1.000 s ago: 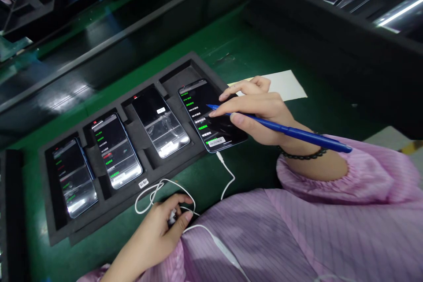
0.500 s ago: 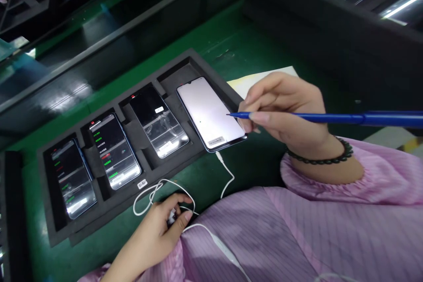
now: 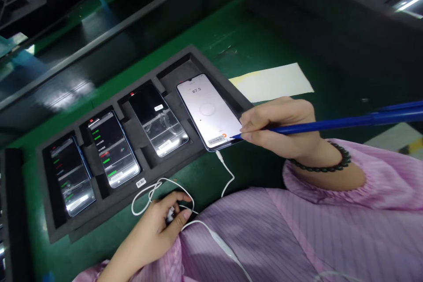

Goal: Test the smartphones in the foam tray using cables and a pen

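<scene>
Pinched in my right hand (image 3: 280, 125) is a blue pen (image 3: 337, 123), its tip at the lower right of a lit smartphone (image 3: 209, 110). That screen is white and reads 87.5, with a small orange mark near the tip and a barcode label below. A white cable (image 3: 226, 174) is plugged into the phone's bottom end. My left hand (image 3: 161, 224) rests low in front of the tray, fingers curled round a small white-and-silver plug (image 3: 170, 214), with loops of white cable about it. The phone lies in a black foam tray (image 3: 115, 205), beside a dark-screened phone (image 3: 160, 119).
Two more phones, one (image 3: 114, 150) in the middle and one (image 3: 72, 176) at the left, show coloured text lines. White paper (image 3: 274, 83) lies right of the tray on the green table (image 3: 218, 35). Dark raised walls (image 3: 324, 35) border the table at the back and right.
My right hand has moved down with the pen, bringing its tip to the screen's lower right. The blank white screen now shows 87.5, a faint circle and an orange mark. My left hand stays put.
</scene>
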{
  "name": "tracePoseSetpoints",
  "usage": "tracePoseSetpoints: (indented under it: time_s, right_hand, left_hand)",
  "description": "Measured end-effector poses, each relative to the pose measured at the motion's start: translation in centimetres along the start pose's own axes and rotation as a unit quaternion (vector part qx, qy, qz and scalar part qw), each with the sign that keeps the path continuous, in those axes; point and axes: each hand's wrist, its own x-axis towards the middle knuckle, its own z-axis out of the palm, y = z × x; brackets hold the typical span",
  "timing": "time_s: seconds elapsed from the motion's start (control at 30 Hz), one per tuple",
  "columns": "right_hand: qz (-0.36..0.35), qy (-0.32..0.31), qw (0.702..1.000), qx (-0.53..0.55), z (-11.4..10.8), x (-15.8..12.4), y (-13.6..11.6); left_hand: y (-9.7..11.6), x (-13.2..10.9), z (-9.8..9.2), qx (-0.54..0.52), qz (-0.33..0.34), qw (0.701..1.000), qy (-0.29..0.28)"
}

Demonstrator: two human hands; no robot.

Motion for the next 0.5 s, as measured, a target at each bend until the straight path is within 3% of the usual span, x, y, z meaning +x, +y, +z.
tracePoseSetpoints:
  time_s: [0.5]
  right_hand:
    - [-0.004, -0.045, 0.998, -0.053, -0.03, -0.26, 0.1]
  left_hand:
    - [-0.12, -0.18, -0.01, -0.003, -0.001, 1.0, -0.007]
